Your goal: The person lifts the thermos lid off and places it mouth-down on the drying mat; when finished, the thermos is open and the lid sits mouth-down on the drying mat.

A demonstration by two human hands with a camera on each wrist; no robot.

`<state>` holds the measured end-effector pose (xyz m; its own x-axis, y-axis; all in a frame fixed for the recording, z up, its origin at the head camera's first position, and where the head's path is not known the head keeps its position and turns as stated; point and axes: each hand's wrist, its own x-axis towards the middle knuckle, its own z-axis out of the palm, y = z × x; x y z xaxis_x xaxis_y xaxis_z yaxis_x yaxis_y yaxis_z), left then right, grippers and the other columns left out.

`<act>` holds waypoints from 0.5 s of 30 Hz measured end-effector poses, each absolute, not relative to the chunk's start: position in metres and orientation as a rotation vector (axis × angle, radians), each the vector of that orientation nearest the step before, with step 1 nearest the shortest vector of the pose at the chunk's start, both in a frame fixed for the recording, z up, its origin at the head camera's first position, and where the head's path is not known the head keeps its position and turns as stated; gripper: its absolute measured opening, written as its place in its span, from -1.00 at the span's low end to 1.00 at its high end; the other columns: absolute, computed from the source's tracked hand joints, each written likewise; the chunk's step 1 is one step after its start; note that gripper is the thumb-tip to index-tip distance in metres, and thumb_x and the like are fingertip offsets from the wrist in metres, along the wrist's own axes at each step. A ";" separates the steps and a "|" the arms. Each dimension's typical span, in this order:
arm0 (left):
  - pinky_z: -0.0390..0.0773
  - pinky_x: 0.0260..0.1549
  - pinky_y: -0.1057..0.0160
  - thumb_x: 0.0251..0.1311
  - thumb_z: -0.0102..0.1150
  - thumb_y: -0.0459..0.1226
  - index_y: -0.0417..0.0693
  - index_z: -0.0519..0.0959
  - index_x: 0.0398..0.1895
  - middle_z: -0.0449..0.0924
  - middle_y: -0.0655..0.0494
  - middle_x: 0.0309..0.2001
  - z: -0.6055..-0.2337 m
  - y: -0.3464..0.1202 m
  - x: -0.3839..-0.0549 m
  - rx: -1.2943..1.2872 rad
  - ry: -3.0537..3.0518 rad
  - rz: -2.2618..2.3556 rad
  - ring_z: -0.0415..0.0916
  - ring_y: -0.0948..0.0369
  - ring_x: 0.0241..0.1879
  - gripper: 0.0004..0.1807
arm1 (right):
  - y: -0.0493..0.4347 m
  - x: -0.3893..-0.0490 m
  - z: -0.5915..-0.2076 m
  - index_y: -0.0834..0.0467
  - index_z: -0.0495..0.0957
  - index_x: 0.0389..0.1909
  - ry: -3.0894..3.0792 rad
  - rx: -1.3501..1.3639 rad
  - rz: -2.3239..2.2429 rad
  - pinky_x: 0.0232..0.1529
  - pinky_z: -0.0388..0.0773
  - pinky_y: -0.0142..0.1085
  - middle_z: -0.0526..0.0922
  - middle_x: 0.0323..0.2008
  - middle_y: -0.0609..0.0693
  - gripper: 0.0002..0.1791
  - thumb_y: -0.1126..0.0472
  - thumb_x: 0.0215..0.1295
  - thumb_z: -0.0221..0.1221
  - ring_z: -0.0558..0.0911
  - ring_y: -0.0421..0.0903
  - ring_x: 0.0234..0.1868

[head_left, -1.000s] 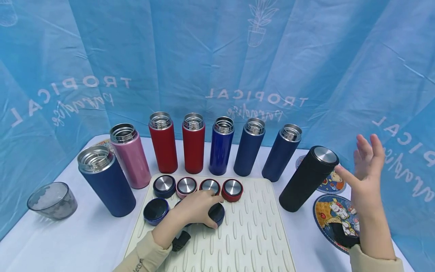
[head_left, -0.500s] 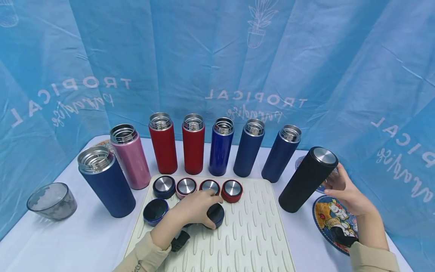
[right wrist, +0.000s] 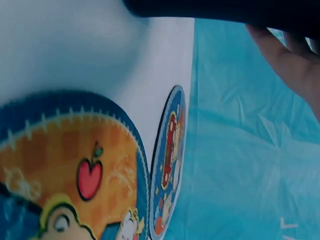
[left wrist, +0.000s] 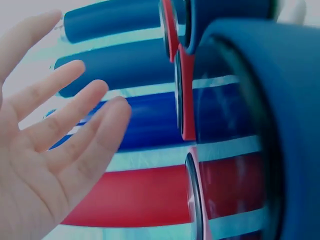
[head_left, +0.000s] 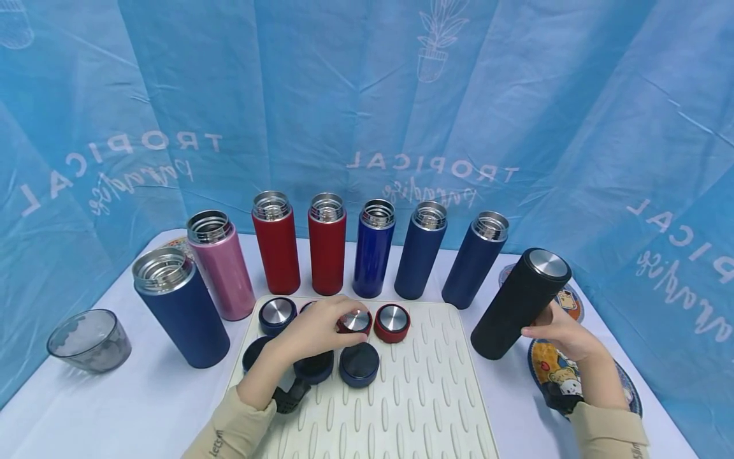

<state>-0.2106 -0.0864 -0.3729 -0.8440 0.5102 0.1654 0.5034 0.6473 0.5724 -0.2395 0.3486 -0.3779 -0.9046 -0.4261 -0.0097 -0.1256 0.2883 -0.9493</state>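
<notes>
My left hand [head_left: 312, 328] reaches over the lids, its thumb and fingertips around the outline of a red lid [head_left: 355, 321] in the head view. The left wrist view shows its fingers [left wrist: 95, 127] extended and spread, with nothing in the palm. A navy lid [head_left: 359, 364] lies just nearer, and a second red lid [head_left: 392, 322] to the right. My right hand [head_left: 564, 335] grips the lower part of a capped black thermos bottle [head_left: 513, 309], thumb on the near side, fingers hidden behind it. In the right wrist view the bottle [right wrist: 215, 10] crosses the top.
Lids lie on a cream ribbed mat [head_left: 424, 395]. Behind it stand uncapped bottles: red [head_left: 275, 252], blue [head_left: 373, 258], navy [head_left: 473, 268] and pink [head_left: 223, 274]. A large navy bottle [head_left: 186, 319] and a glass bowl [head_left: 88, 341] stand left. Cartoon coasters [head_left: 568, 376] lie right.
My left hand has left the navy lid and moved up to the red one. My right hand has come down from beside the black thermos bottle's top to grip its lower side.
</notes>
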 end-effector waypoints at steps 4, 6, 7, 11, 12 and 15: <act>0.53 -0.39 0.36 0.06 0.28 -0.10 -0.04 0.53 0.03 0.55 0.04 -0.15 -0.372 -0.092 -0.214 0.774 2.760 1.171 0.49 0.15 -0.26 -0.56 | 0.345 -0.242 -0.380 -0.08 -0.12 0.38 2.271 -0.519 -1.701 0.09 0.03 0.41 0.33 0.11 -0.35 -0.16 0.33 0.18 0.13 0.40 -0.41 0.09; 0.51 -0.39 0.37 0.06 0.28 -0.11 -0.06 0.54 0.02 0.57 0.04 -0.15 -0.371 -0.095 -0.216 0.767 2.743 1.158 0.47 0.15 -0.27 -0.56 | 0.343 -0.243 -0.381 -0.09 -0.06 0.37 2.263 -0.519 -1.730 0.11 -0.04 0.42 0.37 0.10 -0.37 -0.20 0.34 0.19 0.12 0.41 -0.42 0.09; 0.50 -0.40 0.36 0.06 0.28 -0.12 -0.07 0.54 0.01 0.58 0.03 -0.17 -0.371 -0.097 -0.217 0.779 2.742 1.132 0.47 0.16 -0.29 -0.57 | 0.342 -0.244 -0.381 -0.09 -0.04 0.37 2.258 -0.518 -1.749 0.11 -0.07 0.42 0.38 0.11 -0.37 -0.21 0.35 0.20 0.11 0.41 -0.42 0.10; 0.52 -0.40 0.35 0.05 0.29 -0.14 -0.13 0.55 -0.03 0.60 0.00 -0.24 -0.370 -0.104 -0.220 0.793 2.716 1.016 0.46 0.20 -0.36 -0.58 | 0.338 -0.244 -0.382 -0.10 0.03 0.34 2.307 -0.476 -1.787 0.12 -0.10 0.41 0.38 0.09 -0.35 -0.25 0.35 0.19 0.12 0.40 -0.41 0.08; 0.52 -0.40 0.33 0.05 0.29 -0.14 -0.14 0.56 -0.03 0.60 0.00 -0.25 -0.370 -0.106 -0.220 0.787 2.706 1.001 0.46 0.21 -0.37 -0.58 | 0.337 -0.243 -0.383 -0.10 0.05 0.32 2.336 -0.463 -1.784 0.12 -0.08 0.41 0.37 0.08 -0.35 -0.26 0.35 0.18 0.13 0.40 -0.41 0.07; 0.55 -0.38 0.33 0.06 0.29 -0.13 -0.11 0.56 -0.02 0.60 0.03 -0.26 -0.371 -0.109 -0.221 0.751 2.685 0.970 0.47 0.23 -0.37 -0.58 | 0.335 -0.241 -0.384 -0.14 0.08 0.28 2.408 -0.444 -1.780 0.10 -0.04 0.42 0.34 0.05 -0.35 -0.26 0.38 0.15 0.15 0.38 -0.40 0.04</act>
